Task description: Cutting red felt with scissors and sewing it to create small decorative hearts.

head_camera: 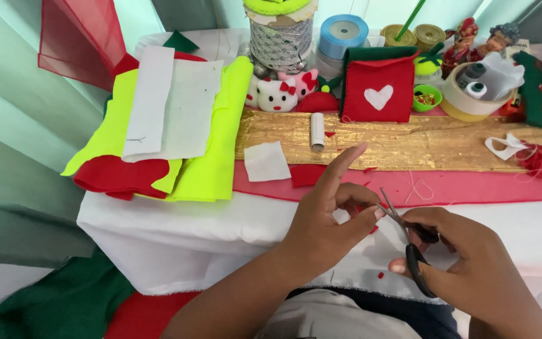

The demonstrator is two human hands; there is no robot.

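Two hands at work over the white cloth edge: my left hand (330, 216) pinches a tiny red felt scrap (360, 209) btw thumb and middle fingertips, index finger sticking straight out; my right hand (472, 267) has fingers thru the black loops of the scissors (409, 238), blades nearly closed w/ tips right at the scrap. Trimming looks mid-way: small red snippets (381, 275) lie on the cloth below, so some cuts are done, but the scrap's shape is too small to tell. Finished-looking red pouch w/ white heart (377, 91) stands behind the gold strip (409, 144).
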